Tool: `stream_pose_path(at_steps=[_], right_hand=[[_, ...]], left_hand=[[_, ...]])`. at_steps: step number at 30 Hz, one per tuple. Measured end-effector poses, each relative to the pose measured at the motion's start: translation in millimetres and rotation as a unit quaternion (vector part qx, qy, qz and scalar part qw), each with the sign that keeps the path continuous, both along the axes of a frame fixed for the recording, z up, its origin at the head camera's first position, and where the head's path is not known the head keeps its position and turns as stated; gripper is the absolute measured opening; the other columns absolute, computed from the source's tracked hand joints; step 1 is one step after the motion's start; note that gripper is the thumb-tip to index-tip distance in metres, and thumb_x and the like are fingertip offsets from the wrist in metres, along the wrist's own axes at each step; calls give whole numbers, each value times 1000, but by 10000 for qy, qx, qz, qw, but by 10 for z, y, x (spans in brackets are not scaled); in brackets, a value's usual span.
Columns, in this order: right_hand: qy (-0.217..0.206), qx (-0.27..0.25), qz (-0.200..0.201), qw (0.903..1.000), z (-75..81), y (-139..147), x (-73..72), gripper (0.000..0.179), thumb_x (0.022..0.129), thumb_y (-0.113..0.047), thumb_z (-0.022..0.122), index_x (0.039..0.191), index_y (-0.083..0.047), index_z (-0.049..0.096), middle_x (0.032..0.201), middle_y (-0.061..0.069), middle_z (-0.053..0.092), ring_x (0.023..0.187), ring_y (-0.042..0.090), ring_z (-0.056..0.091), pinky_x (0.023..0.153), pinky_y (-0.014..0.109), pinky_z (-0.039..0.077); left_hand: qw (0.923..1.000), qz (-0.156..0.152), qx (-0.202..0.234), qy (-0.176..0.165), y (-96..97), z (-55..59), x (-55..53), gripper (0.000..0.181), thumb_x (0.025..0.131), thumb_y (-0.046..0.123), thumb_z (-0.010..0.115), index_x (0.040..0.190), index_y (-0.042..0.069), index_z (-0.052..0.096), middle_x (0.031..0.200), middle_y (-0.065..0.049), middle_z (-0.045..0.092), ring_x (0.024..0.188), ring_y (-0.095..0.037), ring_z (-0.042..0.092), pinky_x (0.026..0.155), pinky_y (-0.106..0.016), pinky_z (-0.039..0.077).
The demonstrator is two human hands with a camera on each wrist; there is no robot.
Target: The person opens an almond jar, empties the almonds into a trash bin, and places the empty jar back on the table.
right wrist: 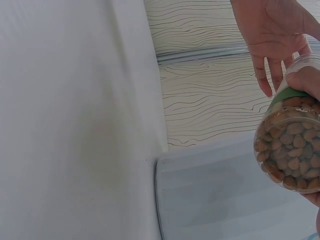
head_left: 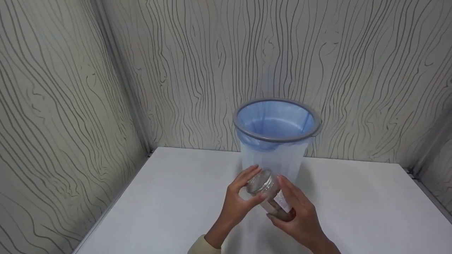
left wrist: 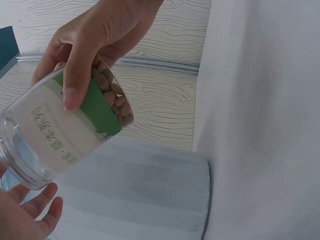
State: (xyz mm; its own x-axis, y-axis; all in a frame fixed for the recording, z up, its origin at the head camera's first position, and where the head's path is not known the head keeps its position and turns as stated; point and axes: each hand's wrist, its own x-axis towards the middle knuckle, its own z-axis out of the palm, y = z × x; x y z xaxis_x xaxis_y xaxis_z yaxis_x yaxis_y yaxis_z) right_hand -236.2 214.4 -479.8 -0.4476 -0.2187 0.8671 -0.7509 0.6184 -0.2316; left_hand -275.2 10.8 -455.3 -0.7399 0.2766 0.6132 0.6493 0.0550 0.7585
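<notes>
A clear plastic jar [head_left: 262, 183] with a green and white label [left wrist: 60, 127] is tilted above the white table, in front of the bin. Almonds [right wrist: 295, 150] lie in its bottom end, seen through the base in the right wrist view. My right hand [head_left: 304, 218] grips the jar's body, thumb on one side and fingers on the other. At its upper, ridged end, my left hand [head_left: 237, 199] holds the rim between thumb and fingers. The left fingertips are partly hidden behind the jar, and whether a lid covers the top is hard to tell.
A white bin [head_left: 272, 160] with a grey rim ring [head_left: 277, 140] and a blue liner bag [head_left: 259, 120] stands on the white table [head_left: 169, 197], just beyond the hands. Wood-patterned walls [head_left: 197, 70] enclose the table at the back and sides.
</notes>
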Motion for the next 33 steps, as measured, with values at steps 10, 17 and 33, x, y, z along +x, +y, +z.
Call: stream_pose_path(at_steps=[10, 17, 33], right_hand=[[-13, -31, 27, 10000, 5, 12, 14, 107, 58, -18, 96, 151, 1, 46, 152, 12, 50, 136, 15, 50, 109, 21, 38], [-37, -77, 130, 9999, 9, 7, 18, 107, 59, -17, 96, 150, 2, 45, 152, 14, 50, 138, 17, 49, 110, 22, 38], [38, -48, 123, 9999, 4, -7, 10, 110, 54, -14, 98, 149, 3, 46, 151, 15, 51, 137, 16, 50, 109, 20, 38]], left_hand=[[9984, -532, -31, 176, -28, -34, -38, 64, 88, 22, 79, 147, 26, 56, 157, 3, 45, 146, -21, 40, 113, -58, 35], [9985, -506, -87, 171, -20, -32, -33, 63, 90, 23, 78, 148, 28, 55, 157, 5, 45, 146, -20, 40, 112, -56, 37], [9987, -403, -37, 303, -12, -61, -56, 50, 94, 24, 75, 142, 23, 61, 154, 0, 50, 143, -22, 45, 110, -51, 42]])
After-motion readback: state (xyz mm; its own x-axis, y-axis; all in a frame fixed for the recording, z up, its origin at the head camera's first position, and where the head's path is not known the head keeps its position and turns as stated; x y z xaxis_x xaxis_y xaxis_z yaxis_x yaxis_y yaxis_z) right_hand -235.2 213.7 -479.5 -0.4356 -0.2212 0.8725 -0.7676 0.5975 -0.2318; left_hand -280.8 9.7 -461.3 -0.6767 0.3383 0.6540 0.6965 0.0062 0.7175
